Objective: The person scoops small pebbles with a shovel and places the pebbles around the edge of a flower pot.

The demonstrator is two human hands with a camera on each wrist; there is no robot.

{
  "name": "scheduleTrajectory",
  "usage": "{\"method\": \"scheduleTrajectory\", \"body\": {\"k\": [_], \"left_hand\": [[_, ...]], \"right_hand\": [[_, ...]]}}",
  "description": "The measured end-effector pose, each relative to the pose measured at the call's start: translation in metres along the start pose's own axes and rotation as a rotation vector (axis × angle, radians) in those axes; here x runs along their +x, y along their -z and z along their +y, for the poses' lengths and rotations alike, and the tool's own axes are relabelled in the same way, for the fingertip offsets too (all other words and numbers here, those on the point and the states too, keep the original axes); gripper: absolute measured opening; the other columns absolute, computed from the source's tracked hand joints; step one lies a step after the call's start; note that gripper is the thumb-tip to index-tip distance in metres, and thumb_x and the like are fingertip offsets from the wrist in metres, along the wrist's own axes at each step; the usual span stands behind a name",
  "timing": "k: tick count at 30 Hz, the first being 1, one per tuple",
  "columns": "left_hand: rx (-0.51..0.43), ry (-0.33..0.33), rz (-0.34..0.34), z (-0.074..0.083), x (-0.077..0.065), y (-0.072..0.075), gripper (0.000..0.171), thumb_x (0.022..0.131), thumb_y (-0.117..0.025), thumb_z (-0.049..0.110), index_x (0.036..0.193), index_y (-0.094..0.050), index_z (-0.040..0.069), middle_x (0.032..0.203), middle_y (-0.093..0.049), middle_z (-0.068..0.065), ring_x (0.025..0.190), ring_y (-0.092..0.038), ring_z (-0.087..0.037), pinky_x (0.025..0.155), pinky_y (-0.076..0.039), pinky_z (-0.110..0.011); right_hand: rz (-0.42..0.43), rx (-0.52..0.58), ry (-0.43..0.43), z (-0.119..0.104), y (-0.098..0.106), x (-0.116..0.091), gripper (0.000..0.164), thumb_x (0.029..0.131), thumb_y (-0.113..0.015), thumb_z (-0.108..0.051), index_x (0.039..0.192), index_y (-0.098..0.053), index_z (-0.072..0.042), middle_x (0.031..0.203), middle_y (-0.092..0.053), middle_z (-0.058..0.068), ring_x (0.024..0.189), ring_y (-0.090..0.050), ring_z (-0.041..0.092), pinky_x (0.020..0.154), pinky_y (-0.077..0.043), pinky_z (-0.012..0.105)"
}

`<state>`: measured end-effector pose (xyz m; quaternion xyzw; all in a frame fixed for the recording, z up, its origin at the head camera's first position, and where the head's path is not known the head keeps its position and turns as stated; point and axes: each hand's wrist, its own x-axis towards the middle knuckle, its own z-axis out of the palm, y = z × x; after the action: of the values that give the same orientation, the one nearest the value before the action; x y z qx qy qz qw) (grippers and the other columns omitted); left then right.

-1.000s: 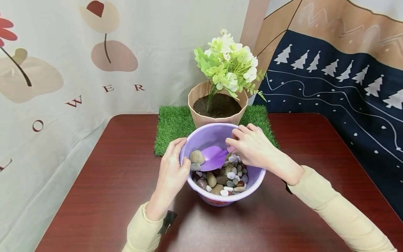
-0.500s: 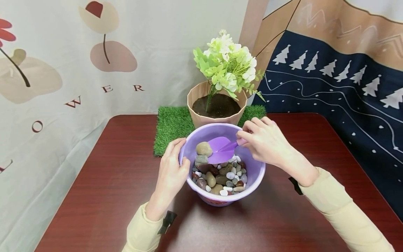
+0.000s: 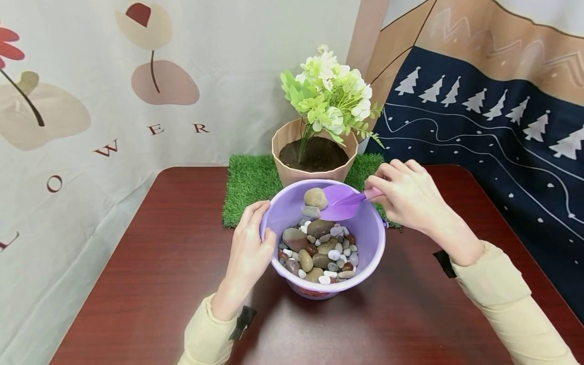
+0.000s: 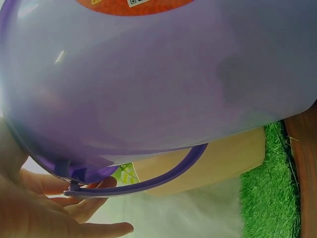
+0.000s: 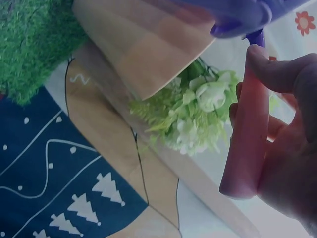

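Note:
My right hand [image 3: 408,195] grips the pink handle [image 5: 245,134] of a purple trowel [image 3: 342,200]. On the trowel's tip lie a round tan stone [image 3: 316,198] and a flat grey stone [image 3: 312,212], raised over the far half of a lavender bucket [image 3: 371,263]. Below them, mixed pebbles [image 3: 319,261] of brown, grey and white cover the bucket's bottom. My left hand [image 3: 250,243] holds the bucket's left rim, thumb inside and fingers outside. The left wrist view shows the bucket's side [image 4: 148,84] and its purple carrying handle [image 4: 163,179] hanging by the fingers.
Right behind the bucket stands a beige flower pot [image 3: 292,175] with dark soil [image 3: 315,153] and a white-flowered plant [image 3: 333,91]. It sits on a green turf mat [image 3: 251,187] at the back of the reddish-brown table [image 3: 182,228]. Printed cloths [image 3: 219,66] hang behind.
My right hand has lifted the trowel up and to the right, carrying the two stones from the bucket's left side toward its far middle. The left hand has stayed on the rim.

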<state>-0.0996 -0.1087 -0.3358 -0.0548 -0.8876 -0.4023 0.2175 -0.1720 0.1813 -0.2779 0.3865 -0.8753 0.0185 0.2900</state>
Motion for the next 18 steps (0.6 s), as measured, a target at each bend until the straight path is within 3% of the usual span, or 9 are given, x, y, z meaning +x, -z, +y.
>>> {"method": "scheduleTrajectory", "body": {"k": [18], "left_hand": [[-0.007, 0.017, -0.015, -0.002, 0.000, -0.001, 0.049, 0.074, -0.052, 0.000, 0.123, -0.055, 0.001, 0.125, -0.053, -0.009, 0.111, -0.055, -0.026, 0.093, -0.046, -0.040]], "right_hand": [[-0.021, -0.052, -0.172, 0.029, 0.008, 0.011, 0.012, 0.073, -0.066, -0.006, 0.081, -0.062, -0.013, 0.082, -0.062, 0.009, 0.079, -0.052, 0.028, 0.064, -0.034, 0.038]]}}
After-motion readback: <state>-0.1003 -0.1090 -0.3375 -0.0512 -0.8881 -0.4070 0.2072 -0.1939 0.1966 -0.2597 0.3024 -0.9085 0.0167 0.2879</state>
